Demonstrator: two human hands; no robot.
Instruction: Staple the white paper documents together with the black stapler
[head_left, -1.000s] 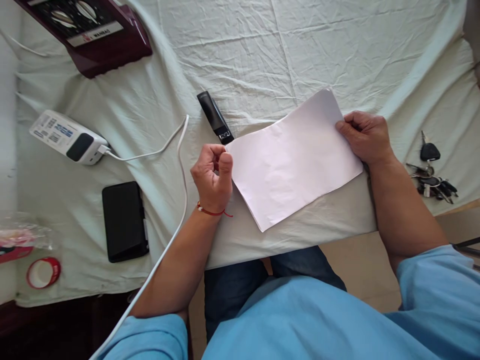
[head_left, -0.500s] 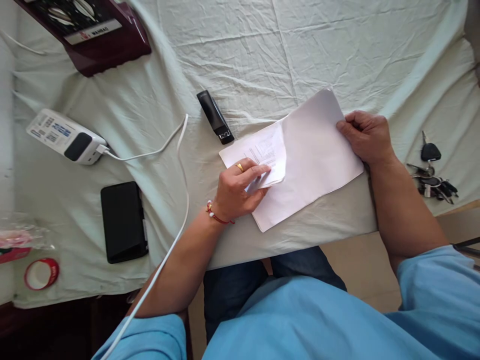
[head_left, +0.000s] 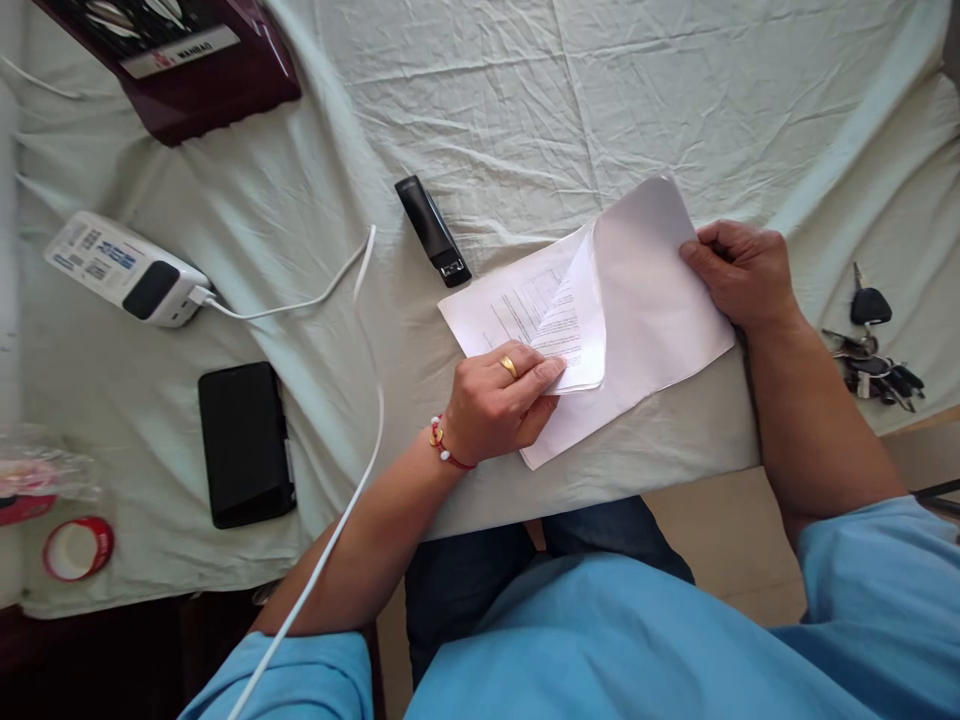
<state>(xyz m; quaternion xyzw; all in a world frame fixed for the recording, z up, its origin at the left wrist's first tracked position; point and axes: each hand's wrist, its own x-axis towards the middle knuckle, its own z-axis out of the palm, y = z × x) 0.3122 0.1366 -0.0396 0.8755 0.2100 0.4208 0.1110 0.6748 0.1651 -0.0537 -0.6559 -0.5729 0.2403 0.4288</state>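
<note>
A thin stack of paper sheets (head_left: 660, 290) lies at the table's near edge, its left part folded over and showing printed text. My left hand (head_left: 499, 400), with a ring and a red bracelet, is closed on the folded-over sheets, pinching their lower edge between thumb and fingers. At the stack's right edge my right hand (head_left: 742, 270) is closed on the paper, thumb on top. Beyond the paper's upper left corner lies a black stapler (head_left: 433, 232), touched by neither hand.
On the left are a black phone (head_left: 246, 445), a white power bank (head_left: 124, 268) with a white cable (head_left: 367, 440) crossing my left arm, and a red tape roll (head_left: 78, 548). A maroon appliance (head_left: 217, 80) stands at upper left. Keys (head_left: 874, 345) lie at right.
My left hand has moved right and slightly toward me, carrying the folded sheets further over, so more printed text shows. My right hand keeps its hold on the stack's right edge.
</note>
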